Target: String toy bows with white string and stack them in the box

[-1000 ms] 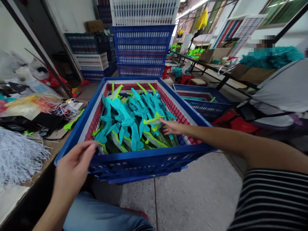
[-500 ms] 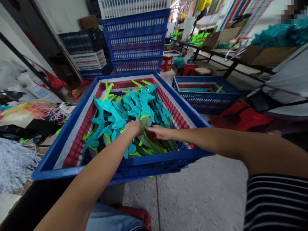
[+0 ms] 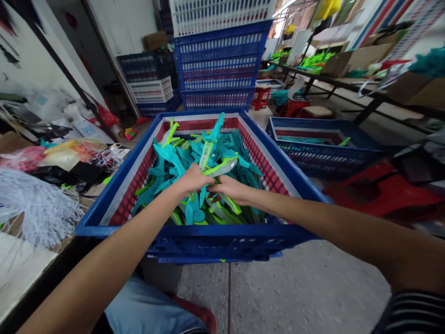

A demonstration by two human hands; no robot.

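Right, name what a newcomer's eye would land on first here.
First, the bright heap of turquoise and lime-green pieces in the large blue crate at centre, with the left hand and right hand close together in it. Next, the tall stack of crates behind, white above blue. Then the tangle of thin white strips at the picture's left edge.

No lettering seems readable in this partly blurred view.

Pale walls (image 3: 121, 28) and a long table (image 3: 351, 84) flank grey floor (image 3: 299, 287).
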